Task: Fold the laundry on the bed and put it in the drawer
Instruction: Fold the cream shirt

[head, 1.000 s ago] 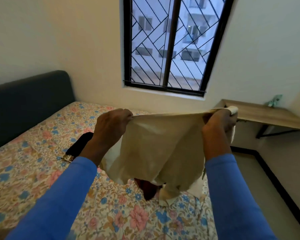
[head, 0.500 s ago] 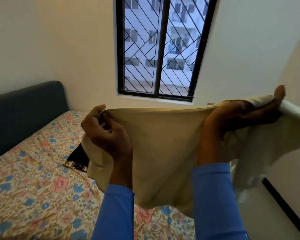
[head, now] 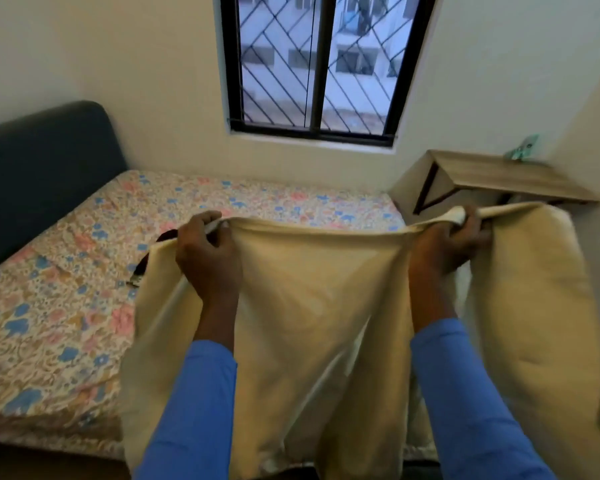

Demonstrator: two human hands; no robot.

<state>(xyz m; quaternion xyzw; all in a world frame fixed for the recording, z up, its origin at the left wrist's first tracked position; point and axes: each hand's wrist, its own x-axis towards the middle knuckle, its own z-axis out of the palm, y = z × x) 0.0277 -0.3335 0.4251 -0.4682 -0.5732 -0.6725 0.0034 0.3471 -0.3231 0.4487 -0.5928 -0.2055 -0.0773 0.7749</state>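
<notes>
I hold a cream cloth garment (head: 312,292) stretched out in the air over the near edge of the bed (head: 66,306). My left hand (head: 208,258) grips its top edge on the left, and my right hand (head: 444,247) grips the top edge on the right. The cloth hangs down between and around my blue sleeves, with a loose flap billowing to the right. A dark garment (head: 146,265) lies on the floral sheet, mostly hidden behind the cloth. No drawer is in view.
A dark blue headboard (head: 45,168) stands at the left. A barred window (head: 316,64) is on the far wall. A wooden wall-mounted desk (head: 492,178) sits right of the bed, with a small green object (head: 523,152) on it.
The cloth has dropped from chest height and now hangs lower and spread wider. My right hand has closed back onto the top edge. The view has tilted down toward the bed.
</notes>
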